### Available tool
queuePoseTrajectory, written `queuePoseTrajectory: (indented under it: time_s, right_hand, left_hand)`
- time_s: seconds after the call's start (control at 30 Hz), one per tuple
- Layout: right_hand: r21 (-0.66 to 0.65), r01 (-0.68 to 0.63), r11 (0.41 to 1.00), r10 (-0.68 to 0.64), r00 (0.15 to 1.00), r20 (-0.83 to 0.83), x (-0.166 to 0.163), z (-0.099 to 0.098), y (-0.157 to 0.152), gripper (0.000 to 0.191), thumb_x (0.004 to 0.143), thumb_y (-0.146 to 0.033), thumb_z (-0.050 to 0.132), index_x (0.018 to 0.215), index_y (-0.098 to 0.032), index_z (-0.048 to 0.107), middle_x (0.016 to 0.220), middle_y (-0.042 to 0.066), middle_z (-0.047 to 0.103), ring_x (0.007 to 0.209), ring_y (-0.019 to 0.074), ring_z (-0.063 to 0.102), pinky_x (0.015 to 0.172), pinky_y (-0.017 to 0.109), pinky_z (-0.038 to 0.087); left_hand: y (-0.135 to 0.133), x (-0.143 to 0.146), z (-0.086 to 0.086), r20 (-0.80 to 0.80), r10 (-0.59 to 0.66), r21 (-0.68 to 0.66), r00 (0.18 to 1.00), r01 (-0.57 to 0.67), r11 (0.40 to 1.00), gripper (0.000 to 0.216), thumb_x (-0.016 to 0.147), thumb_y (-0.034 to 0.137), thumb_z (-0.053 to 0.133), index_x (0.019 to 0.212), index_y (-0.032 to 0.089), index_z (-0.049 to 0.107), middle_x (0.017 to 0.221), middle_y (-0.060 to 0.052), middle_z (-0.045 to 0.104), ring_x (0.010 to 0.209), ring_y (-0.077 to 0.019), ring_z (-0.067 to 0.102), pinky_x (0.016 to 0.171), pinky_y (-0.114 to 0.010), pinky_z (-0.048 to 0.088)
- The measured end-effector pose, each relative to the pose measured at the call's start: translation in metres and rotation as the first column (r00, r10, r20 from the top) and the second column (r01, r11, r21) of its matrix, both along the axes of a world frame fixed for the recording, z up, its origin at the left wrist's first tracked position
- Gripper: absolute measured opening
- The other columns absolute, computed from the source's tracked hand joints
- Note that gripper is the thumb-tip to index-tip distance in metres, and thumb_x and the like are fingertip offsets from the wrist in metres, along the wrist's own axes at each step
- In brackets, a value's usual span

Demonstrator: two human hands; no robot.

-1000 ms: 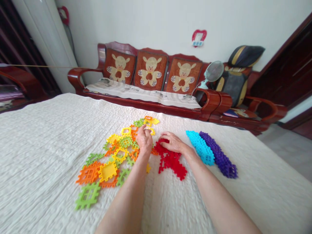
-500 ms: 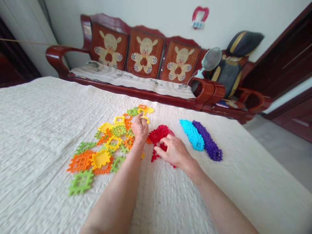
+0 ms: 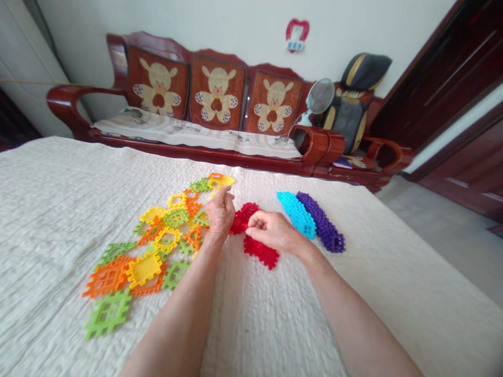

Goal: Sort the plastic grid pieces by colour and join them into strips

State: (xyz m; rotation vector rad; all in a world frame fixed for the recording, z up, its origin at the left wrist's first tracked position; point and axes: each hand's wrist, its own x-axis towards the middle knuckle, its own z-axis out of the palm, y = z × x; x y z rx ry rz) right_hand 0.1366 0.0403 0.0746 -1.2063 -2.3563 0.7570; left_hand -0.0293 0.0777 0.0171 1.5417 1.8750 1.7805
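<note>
My left hand point(image 3: 220, 213) hovers at the right edge of a spread of toothed plastic building tiles, its fingers partly stretched and apart, with nothing visible in them. A yellow tile point(image 3: 144, 269), an orange tile point(image 3: 106, 277) and a green tile point(image 3: 109, 314) lie in that spread, several with window-like cutouts. My right hand point(image 3: 271, 229) is over the red tiles point(image 3: 262, 252), thumb and fingers brought together in a pinch. Whatever is between its fingertips is hidden against the red. More red tiles point(image 3: 240, 220) lie between the two hands.
To the right, a light blue row of tiles point(image 3: 297, 214) lies alongside a purple row of tiles point(image 3: 321, 222). All rest on a white quilted cover point(image 3: 251, 324). Beyond its far edge stand a wooden sofa point(image 3: 188, 149) with bear cushions and a small fan point(image 3: 320, 97).
My right hand has shifted slightly up and left, its fingers closing from a spread pose and uncovering red tiles below. My left hand stays beside the tile spread. The camera view has turned right.
</note>
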Motion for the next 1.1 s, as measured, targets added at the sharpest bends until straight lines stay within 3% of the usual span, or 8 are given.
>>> queuePoseTrajectory:
  time_s: [0.13, 0.23, 0.33, 0.47, 0.57, 0.77, 0.93, 1.1]
  right_hand:
    - [0.286, 0.310, 0.907, -0.365, 0.917, 0.163, 0.036, 0.015, 0.021, 0.007, 0.075, -0.024, 0.058, 0.072, -0.020, 0.063, 0.058, 0.000, 0.060, 0.055, 0.0125, 0.055, 0.055, 0.024, 0.038]
    - [0.295, 0.357, 0.886, -0.451, 0.810, 0.375, 0.049, 0.011, 0.025, 0.007, 0.071, -0.020, 0.061, 0.064, -0.021, 0.063, 0.054, 0.003, 0.058, 0.056, 0.0158, 0.057, 0.056, 0.026, 0.037]
    - [0.237, 0.322, 0.916, -0.399, 0.787, 0.472, 0.049, 0.001, 0.026, 0.008, 0.069, -0.021, 0.064, 0.061, -0.022, 0.063, 0.052, 0.003, 0.059, 0.056, 0.0164, 0.058, 0.054, 0.026, 0.037]
    - [0.231, 0.220, 0.948, -0.295, 0.880, 0.371, 0.054, 0.001, 0.030, 0.019, 0.078, -0.031, 0.056, 0.067, -0.021, 0.067, 0.060, 0.002, 0.064, 0.059, 0.0151, 0.059, 0.055, 0.024, 0.039]
    - [0.203, 0.138, 0.969, -0.193, 0.939, 0.284, 0.070, 0.007, 0.032, 0.019, 0.076, -0.020, 0.053, 0.086, -0.021, 0.069, 0.080, 0.001, 0.068, 0.070, 0.0161, 0.062, 0.066, 0.026, 0.044]
    - [0.049, -0.170, 0.984, 0.153, 0.958, 0.241, 0.088, -0.010, 0.018, 0.055, 0.063, -0.012, 0.062, 0.116, -0.027, 0.059, 0.116, 0.004, 0.058, 0.107, 0.0217, 0.056, 0.094, 0.033, 0.043]
    - [0.116, -0.162, 0.980, 0.121, 0.948, 0.296, 0.078, -0.026, 0.011, 0.044, 0.067, -0.016, 0.063, 0.110, -0.023, 0.060, 0.108, 0.006, 0.058, 0.102, 0.0217, 0.056, 0.091, 0.033, 0.043]
    - [0.112, -0.103, 0.988, 0.058, 0.936, 0.347, 0.072, -0.026, 0.012, 0.031, 0.067, -0.014, 0.063, 0.097, -0.021, 0.064, 0.095, 0.005, 0.058, 0.089, 0.0188, 0.057, 0.082, 0.029, 0.044]
  left_hand:
    - [0.002, 0.003, -0.005, 0.003, -0.009, -0.011, 1.000, 0.009, 1.000, 0.034, 0.081, 0.017, 0.041, 0.104, 0.016, 0.066, 0.079, -0.004, 0.072, 0.076, -0.0143, 0.067, 0.076, -0.026, 0.048]
    - [0.003, 0.004, -0.007, -0.024, -0.015, -0.043, 1.000, 0.014, 0.999, 0.033, 0.081, 0.017, 0.041, 0.103, 0.017, 0.067, 0.080, -0.003, 0.072, 0.076, -0.0143, 0.066, 0.078, -0.027, 0.048]
    - [0.004, 0.005, -0.007, -0.041, -0.017, -0.067, 0.999, 0.015, 0.998, 0.033, 0.080, 0.017, 0.041, 0.101, 0.018, 0.067, 0.079, -0.003, 0.072, 0.077, -0.0144, 0.066, 0.080, -0.027, 0.048]
    - [0.004, 0.006, -0.007, -0.064, -0.042, -0.088, 0.997, 0.036, 0.995, 0.034, 0.081, 0.018, 0.041, 0.102, 0.018, 0.067, 0.080, -0.003, 0.072, 0.077, -0.0149, 0.066, 0.081, -0.027, 0.048]
    - [0.004, 0.006, -0.008, -0.131, -0.081, -0.138, 0.988, 0.063, 0.988, 0.034, 0.082, 0.019, 0.041, 0.103, 0.019, 0.068, 0.083, -0.004, 0.073, 0.080, -0.0165, 0.066, 0.081, -0.028, 0.048]
    - [0.004, 0.005, -0.010, -0.259, -0.095, -0.231, 0.961, 0.034, 0.972, 0.034, 0.082, 0.016, 0.043, 0.104, 0.019, 0.069, 0.096, -0.010, 0.072, 0.090, -0.0218, 0.066, 0.085, -0.032, 0.048]
    - [0.002, 0.005, -0.005, -0.274, -0.068, -0.266, 0.959, -0.008, 0.964, 0.035, 0.083, 0.015, 0.043, 0.105, 0.018, 0.069, 0.094, -0.010, 0.072, 0.087, -0.0232, 0.067, 0.084, -0.034, 0.048]
    - [-0.003, 0.008, 0.009, -0.165, -0.145, -0.193, 0.975, 0.113, 0.975, 0.034, 0.083, 0.016, 0.042, 0.103, 0.016, 0.069, 0.086, -0.007, 0.073, 0.082, -0.0181, 0.068, 0.081, -0.027, 0.049]
